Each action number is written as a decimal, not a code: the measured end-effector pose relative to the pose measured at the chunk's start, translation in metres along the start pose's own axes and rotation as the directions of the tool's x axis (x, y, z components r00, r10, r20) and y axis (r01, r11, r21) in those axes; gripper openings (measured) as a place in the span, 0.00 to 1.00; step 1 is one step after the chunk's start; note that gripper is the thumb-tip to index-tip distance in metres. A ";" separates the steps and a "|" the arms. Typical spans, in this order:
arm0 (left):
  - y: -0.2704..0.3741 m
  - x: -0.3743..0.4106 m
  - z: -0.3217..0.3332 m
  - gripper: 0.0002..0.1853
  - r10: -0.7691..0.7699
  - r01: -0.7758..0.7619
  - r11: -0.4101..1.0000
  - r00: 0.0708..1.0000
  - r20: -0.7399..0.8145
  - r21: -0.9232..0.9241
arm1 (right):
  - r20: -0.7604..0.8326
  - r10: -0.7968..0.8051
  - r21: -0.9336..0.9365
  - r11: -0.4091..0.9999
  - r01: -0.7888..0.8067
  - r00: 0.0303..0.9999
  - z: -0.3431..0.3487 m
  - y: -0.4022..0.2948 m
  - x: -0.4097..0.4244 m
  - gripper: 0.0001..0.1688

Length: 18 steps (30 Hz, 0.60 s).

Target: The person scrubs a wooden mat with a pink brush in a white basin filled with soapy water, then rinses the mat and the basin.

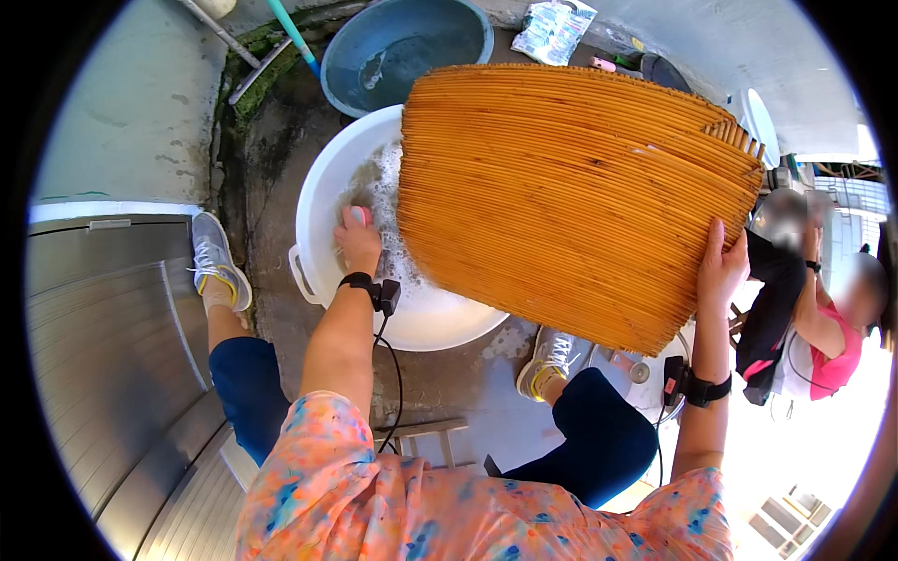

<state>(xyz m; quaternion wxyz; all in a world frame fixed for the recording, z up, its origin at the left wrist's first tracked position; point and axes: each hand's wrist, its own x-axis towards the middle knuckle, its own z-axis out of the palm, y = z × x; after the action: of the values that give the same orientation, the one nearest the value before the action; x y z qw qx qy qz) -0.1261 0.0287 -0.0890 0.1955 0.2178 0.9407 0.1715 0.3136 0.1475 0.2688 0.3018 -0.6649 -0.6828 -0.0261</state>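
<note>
My right hand (pixel 721 272) grips the right edge of a large orange-brown bamboo slat mat (pixel 568 203), thumb on its upper face. The mat is tilted over the right part of a round white plastic basin (pixel 316 203) and hides much of it. Cloudy water with white suds (pixel 393 189) fills the basin. Inside it, left of the mat, my left hand (pixel 360 245) is closed around a small pink object (pixel 363 214), probably a scrubbing brush; my fingers cover most of it.
Behind the basin stands a blue-grey tub (pixel 407 42) holding some water. A floor squeegee (pixel 259 70) and a turquoise pole (pixel 293 31) lean at the back left. A plastic packet (pixel 554 31) lies by the wall. Another person (pixel 831 329) sits at the right.
</note>
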 end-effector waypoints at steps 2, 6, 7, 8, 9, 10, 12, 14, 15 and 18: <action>0.042 -0.029 -0.017 0.31 -0.167 0.333 0.823 0.916 0.366 -0.459 | -0.002 0.014 -0.093 0.996 -0.014 1.000 -0.002 0.034 0.002 0.26; 0.110 -0.060 -0.026 0.22 0.317 -0.114 0.527 0.946 0.070 -0.842 | 0.037 0.051 -0.070 0.996 -0.048 0.998 0.008 0.033 0.003 0.28; 0.147 -0.089 -0.039 0.23 0.479 -0.319 0.588 0.878 0.002 -0.743 | 0.043 0.073 -0.100 0.993 -0.069 0.996 0.005 0.038 0.004 0.28; 0.182 -0.123 -0.054 0.27 0.613 -0.546 0.553 0.778 -0.136 -0.630 | 0.056 0.096 -0.123 0.988 -0.088 0.994 0.007 0.044 0.004 0.28; 0.213 -0.159 -0.067 0.32 0.678 -0.588 0.473 0.718 -0.154 -0.656 | 0.072 0.117 -0.142 0.984 -0.106 0.991 0.009 0.048 0.004 0.28; 0.235 -0.187 -0.073 0.38 0.754 -0.661 0.402 0.631 -0.181 -0.634 | 0.076 0.110 -0.126 0.987 -0.100 0.991 0.010 0.044 0.003 0.28; 0.266 -0.226 -0.090 0.43 0.858 -0.806 0.297 0.461 -0.227 -0.512 | 0.077 0.104 -0.107 0.990 -0.096 0.992 0.010 0.039 0.001 0.28; 0.263 -0.215 -0.080 0.43 0.843 -0.821 0.359 0.489 -0.224 -0.444 | 0.102 0.117 -0.094 0.990 -0.108 0.988 0.009 0.038 0.002 0.28; 0.259 -0.204 -0.071 0.43 0.836 -0.827 0.384 0.500 -0.225 -0.409 | 0.110 0.125 -0.089 0.989 -0.116 0.986 0.007 0.039 0.003 0.28; 0.197 -0.111 -0.011 0.38 0.618 -0.581 0.526 0.763 -0.190 -0.621 | 0.206 0.163 0.025 0.985 -0.171 0.965 0.019 0.049 0.000 0.26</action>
<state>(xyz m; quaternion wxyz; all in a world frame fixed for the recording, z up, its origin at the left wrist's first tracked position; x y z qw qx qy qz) 0.0283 0.1397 0.0335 0.2124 0.4501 0.6821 0.5357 0.3519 0.1616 0.2358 0.2459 -0.7126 -0.6519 0.0820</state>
